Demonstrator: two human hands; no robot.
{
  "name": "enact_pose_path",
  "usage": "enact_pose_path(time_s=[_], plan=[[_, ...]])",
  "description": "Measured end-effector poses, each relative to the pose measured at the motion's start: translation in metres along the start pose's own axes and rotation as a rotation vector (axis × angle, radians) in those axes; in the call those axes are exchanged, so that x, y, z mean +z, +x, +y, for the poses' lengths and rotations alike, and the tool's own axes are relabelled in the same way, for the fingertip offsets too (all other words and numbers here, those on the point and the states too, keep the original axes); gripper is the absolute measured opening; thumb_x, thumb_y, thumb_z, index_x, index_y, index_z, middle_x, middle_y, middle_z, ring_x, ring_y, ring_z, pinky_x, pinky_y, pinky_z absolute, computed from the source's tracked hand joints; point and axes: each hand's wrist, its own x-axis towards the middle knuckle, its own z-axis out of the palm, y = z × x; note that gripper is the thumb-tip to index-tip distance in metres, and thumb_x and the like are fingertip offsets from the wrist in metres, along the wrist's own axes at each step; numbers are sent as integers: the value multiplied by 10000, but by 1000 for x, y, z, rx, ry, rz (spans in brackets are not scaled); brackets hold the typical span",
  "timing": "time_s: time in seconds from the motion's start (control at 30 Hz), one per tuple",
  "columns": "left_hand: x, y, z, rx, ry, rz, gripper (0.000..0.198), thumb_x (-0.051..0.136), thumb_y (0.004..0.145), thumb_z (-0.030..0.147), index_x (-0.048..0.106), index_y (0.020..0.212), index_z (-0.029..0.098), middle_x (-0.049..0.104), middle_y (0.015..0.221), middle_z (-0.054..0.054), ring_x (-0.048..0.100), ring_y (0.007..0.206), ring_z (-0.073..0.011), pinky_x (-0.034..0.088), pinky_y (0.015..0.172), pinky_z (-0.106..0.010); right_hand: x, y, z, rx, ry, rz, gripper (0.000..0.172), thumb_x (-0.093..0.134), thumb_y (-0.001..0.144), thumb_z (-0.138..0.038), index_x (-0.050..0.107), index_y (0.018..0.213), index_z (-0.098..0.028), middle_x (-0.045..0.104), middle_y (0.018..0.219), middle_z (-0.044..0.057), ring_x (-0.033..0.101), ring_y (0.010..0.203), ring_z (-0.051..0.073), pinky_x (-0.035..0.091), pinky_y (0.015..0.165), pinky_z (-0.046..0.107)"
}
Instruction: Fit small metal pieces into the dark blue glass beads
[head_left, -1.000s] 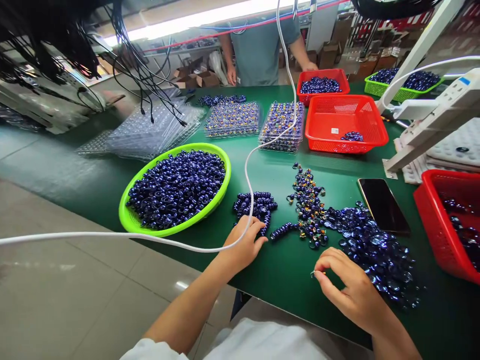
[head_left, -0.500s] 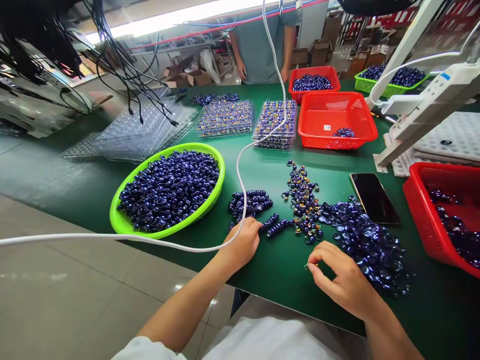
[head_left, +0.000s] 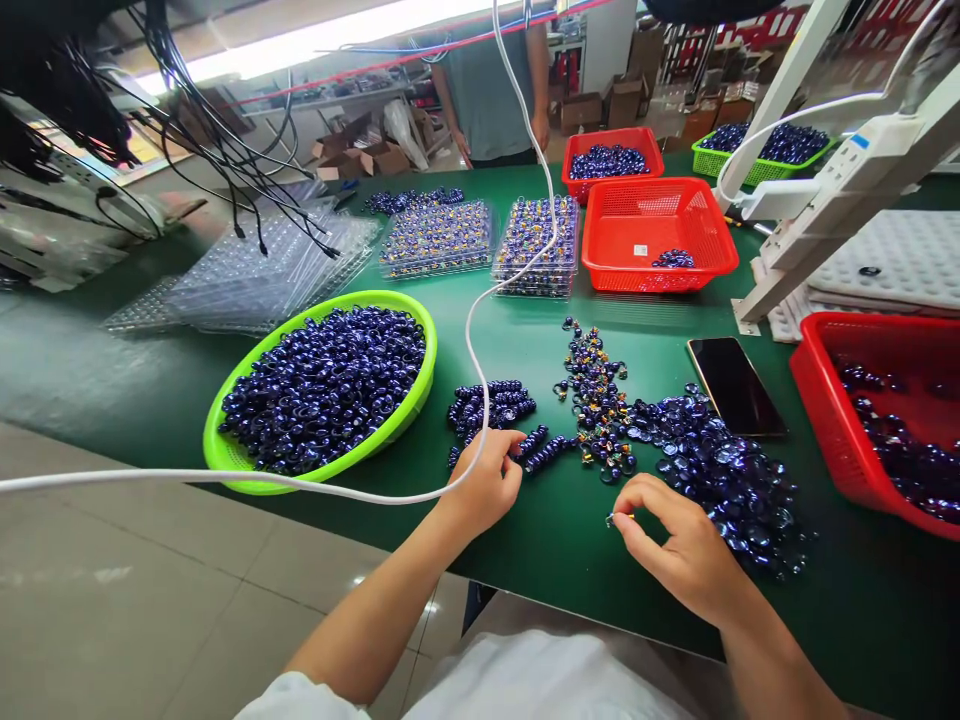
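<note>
My left hand [head_left: 484,482] is at the end of stacked rows of shiny dark-blue ring-like pieces [head_left: 491,405]. Its thumb and forefinger close around a dark-blue piece at the end of a short row [head_left: 551,454]; the other fingers are hidden. Over the table's front part, my right hand [head_left: 679,545] pinches a small shiny piece [head_left: 610,520] with a yellowish bit between thumb and forefinger. Beyond it lie blue rings with orange and gold parts [head_left: 596,400]. Just right of them spreads a heap of loose, round blue pieces [head_left: 724,475].
A green basin [head_left: 427,370] full of blue pieces stands left. Behind are filled clear trays [head_left: 439,235] and a red basket [head_left: 600,265]. A phone [head_left: 735,385] and another red basket [head_left: 825,420] are right. A white cable [head_left: 469,325] hangs across the view. A person [head_left: 491,100] stands opposite.
The view has shifted slightly, so the table's contents sit farther left. My left thumb and forefinger have parted a little at the row. My right hand keeps its pinch.
</note>
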Motion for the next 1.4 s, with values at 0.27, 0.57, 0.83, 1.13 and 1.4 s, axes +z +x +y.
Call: enact_pose_path(time_s=[0.27,0.57,0.83,1.13,1.4], plan=[[9,2,-8,-7,117,-98,392,499,749,-2,654,1079,142,688,859,-74,634,833,-225,540,787,-376,0,-1,-3,5,3,2,133,493,921,-180,523,803,-233,568,807,-3,555,777,161,437,722,299],[8,-8,-9,-35,-101,-52,340,508,800,35,658,1076,165,687,922,-61,638,849,-181,540,813,-344,1,-1,-4,7,30,-19,134,500,920,-174,528,802,-229,572,811,-4,553,779,155,433,718,296],[6,0,24,-317,-974,-137,320,828,667,191,706,961,158,660,887,-42,637,848,-160,561,759,-284,1,-1,-3,113,253,54,124,520,945,-286,583,851,-234,650,1008,38,610,967,192,480,850,317],[34,32,79,-359,-1437,-240,415,901,550,140,709,917,157,651,808,-3,641,797,-134,583,742,-284,2,-5,-5,93,499,206,89,565,938,-299,601,884,-238,613,1301,81,568,1236,252,461,1037,434],[46,48,79,-384,-1360,-187,317,898,565,194,722,822,134,703,785,-20,672,740,-134,578,703,-258,4,-9,-1,-38,252,341,63,557,925,-203,595,933,-253,622,1283,74,581,1208,243,462,1017,448]])
